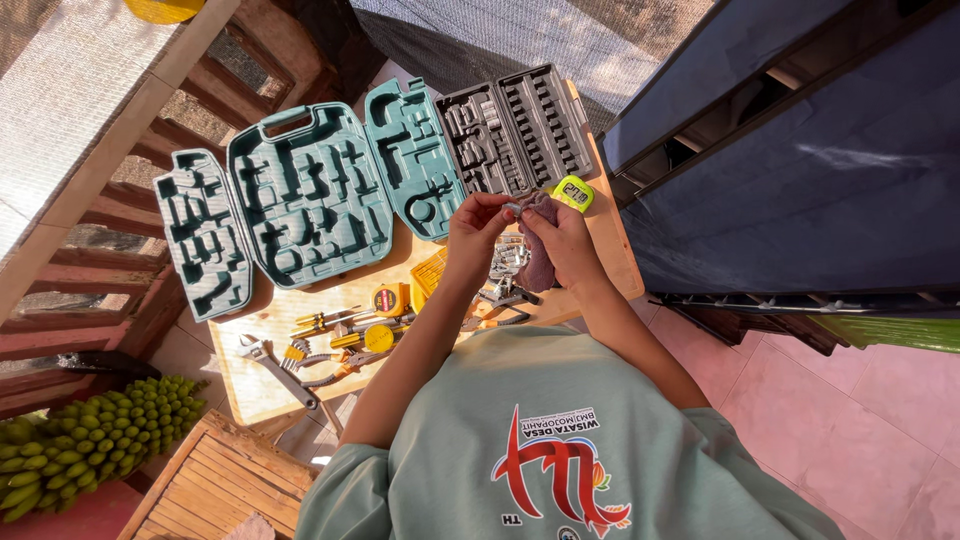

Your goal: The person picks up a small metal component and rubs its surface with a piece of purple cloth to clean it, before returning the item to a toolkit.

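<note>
Both hands were raised above the counter (262,385): left hand (473,232) pinched a small metal piece (513,208), right hand (562,243) gripped a purple cloth (540,262) against it.

Warm, strong daylight fell across the scene from the upper left, low and golden, as outdoors under a mesh awning. It lit the wooden bench (262,385) brightly and laid long, hard shadows from the scattered hand tools (330,345) and the open teal tool cases (305,190). The dark cabinet (800,150) on the right sat mostly in shade, with dappled patches of light on its front. The pink floor tiles (850,420) were evenly lit, without glare. The wide lens bent straight lines hard at the edges, curving the ledge on the left and the cabinet. Focus was sharp throughout; the hands showed little blur.
</note>
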